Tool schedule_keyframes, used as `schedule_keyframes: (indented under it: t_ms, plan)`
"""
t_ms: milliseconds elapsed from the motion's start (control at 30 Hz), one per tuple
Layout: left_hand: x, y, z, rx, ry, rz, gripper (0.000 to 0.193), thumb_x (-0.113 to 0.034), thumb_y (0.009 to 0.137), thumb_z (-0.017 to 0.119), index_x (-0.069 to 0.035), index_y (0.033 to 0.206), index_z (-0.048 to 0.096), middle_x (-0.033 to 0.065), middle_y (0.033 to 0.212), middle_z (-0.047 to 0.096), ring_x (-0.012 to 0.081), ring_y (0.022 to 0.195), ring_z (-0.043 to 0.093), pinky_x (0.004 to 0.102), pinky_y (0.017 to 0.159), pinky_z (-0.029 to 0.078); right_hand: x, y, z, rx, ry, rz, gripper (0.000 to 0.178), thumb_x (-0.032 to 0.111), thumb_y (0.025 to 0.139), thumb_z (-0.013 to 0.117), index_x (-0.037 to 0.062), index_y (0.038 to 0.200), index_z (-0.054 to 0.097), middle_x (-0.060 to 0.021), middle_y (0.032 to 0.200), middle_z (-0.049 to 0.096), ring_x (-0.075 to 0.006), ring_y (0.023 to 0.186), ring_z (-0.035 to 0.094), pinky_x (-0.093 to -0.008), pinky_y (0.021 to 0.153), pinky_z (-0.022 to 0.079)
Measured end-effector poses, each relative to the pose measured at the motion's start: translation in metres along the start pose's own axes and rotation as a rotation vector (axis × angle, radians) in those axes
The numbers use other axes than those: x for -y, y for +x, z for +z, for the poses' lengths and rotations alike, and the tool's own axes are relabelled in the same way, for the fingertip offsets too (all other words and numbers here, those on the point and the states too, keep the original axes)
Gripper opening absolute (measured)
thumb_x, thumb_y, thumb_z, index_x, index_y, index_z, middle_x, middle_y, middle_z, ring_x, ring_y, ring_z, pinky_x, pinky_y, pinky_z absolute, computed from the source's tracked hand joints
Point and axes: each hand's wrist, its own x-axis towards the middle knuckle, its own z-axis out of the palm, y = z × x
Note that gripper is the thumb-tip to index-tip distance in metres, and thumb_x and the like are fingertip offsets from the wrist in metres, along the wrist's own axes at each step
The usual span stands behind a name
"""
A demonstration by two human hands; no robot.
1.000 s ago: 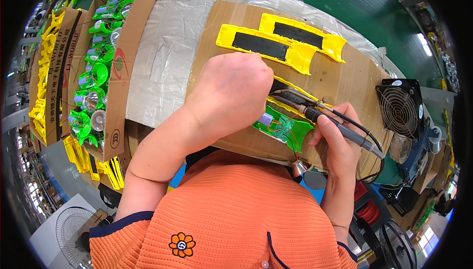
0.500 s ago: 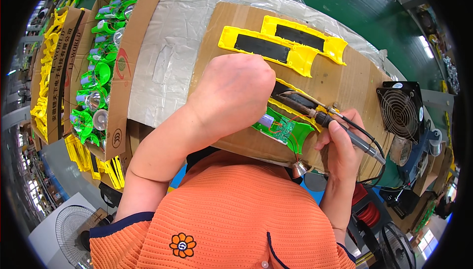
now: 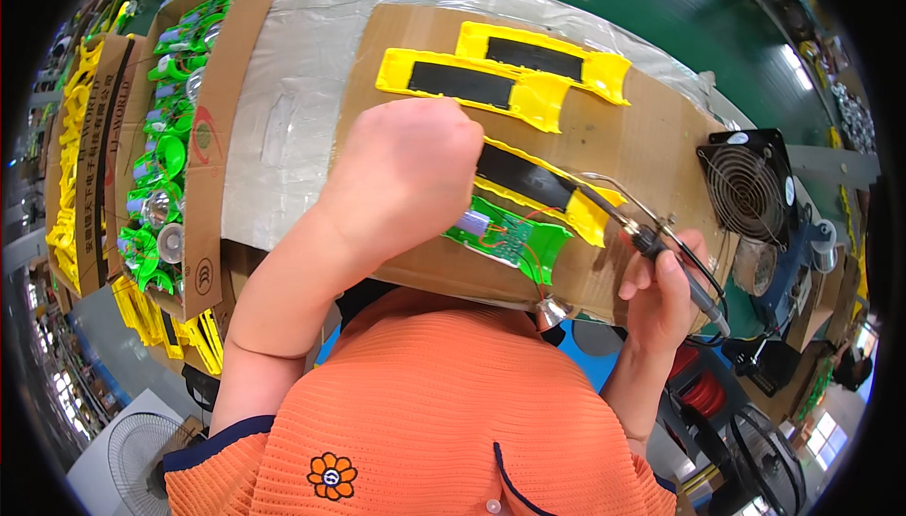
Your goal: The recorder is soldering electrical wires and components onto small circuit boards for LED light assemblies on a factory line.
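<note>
My left hand (image 3: 406,171) is closed in a fist, knuckles up, over the left end of a green flashlight half-shell (image 3: 543,250); whatever its fingers hold is hidden. Inside that green shell lie a blue-grey cylinder (image 3: 474,223) and a green circuit board (image 3: 508,240) with red wires. The wires run to a small silver reflector cup (image 3: 550,313) at the near edge of the cardboard. My right hand (image 3: 661,299) grips the dark handle of a soldering iron (image 3: 696,291). Its slim metal end passes above a yellow half-shell (image 3: 590,214) with a black panel.
Two more yellow half-shells (image 3: 543,105) (image 3: 604,77) lie farther back on the cardboard sheet (image 3: 651,138). A carton (image 3: 208,138) of green shells with reflectors stands left, beside another of yellow parts (image 3: 66,167). At right are a square fan (image 3: 746,181) and a solder spool (image 3: 823,231).
The soldering iron has drawn back to the right, away from my left hand. My left fist stays over the green shell. The whole view has shifted somewhat.
</note>
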Motion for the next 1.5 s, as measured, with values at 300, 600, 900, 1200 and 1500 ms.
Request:
schedule_keyframes:
  t_ms: [300,600,900,1200,1500]
  plan:
    - [-0.008,0.002,-0.004,0.019,0.033,-0.044,0.007,-0.008,0.077,0.066,-0.004,0.074,0.062,0.0111,0.077,0.060,0.0318,0.077,0.061,0.0420,0.070,0.049,0.018,-0.046,-0.101,-0.458,0.015,-0.382,0.006,0.013,0.098,0.054,0.0077,0.097,0.052,-0.0030,0.065,0.049,-0.0147,0.056,0.050,-0.0392,0.084,0.049]
    - [-0.016,-0.003,-0.011,0.034,0.070,-0.081,0.006,-0.009,0.077,0.067,-0.004,0.076,0.065,0.0113,0.080,0.062,0.0301,0.080,0.063,0.0416,0.072,0.050,0.012,-0.038,-0.180,-0.843,-0.148,-0.480,0.009,0.010,0.096,0.061,0.0040,0.096,0.054,-0.0074,0.074,0.064,-0.0170,0.066,0.064,-0.0303,0.072,0.055]
    - [-0.009,0.000,0.003,-0.028,0.097,-0.053,0.007,-0.011,0.075,0.063,-0.006,0.073,0.067,0.0083,0.077,0.064,0.0290,0.080,0.064,0.0406,0.073,0.052,0.017,-0.062,-0.137,-0.602,0.008,-0.536,0.014,0.016,0.101,0.051,0.0101,0.088,0.050,-0.0016,0.065,0.046,-0.0116,0.062,0.045,-0.0396,0.091,0.044]
    - [-0.005,0.000,-0.003,0.007,0.101,-0.023,0.009,-0.012,0.077,0.062,-0.007,0.073,0.067,0.0086,0.077,0.064,0.0289,0.080,0.064,0.0399,0.073,0.052,0.004,-0.056,-0.054,-0.252,-0.122,-0.315,0.011,0.015,0.099,0.052,0.0046,0.098,0.048,-0.0034,0.064,0.047,-0.0131,0.054,0.049,-0.0396,0.083,0.048]
    - [0.000,-0.007,-0.014,0.003,-0.008,0.026,0.012,-0.017,0.080,0.067,-0.006,0.077,0.067,0.0088,0.075,0.064,0.0287,0.079,0.064,0.0400,0.071,0.051,-0.012,-0.049,0.001,0.024,-0.230,-0.268,0.035,0.015,0.096,0.063,0.0072,0.122,0.040,-0.0139,0.084,0.064,-0.0207,0.067,0.066,-0.0376,0.078,0.055]
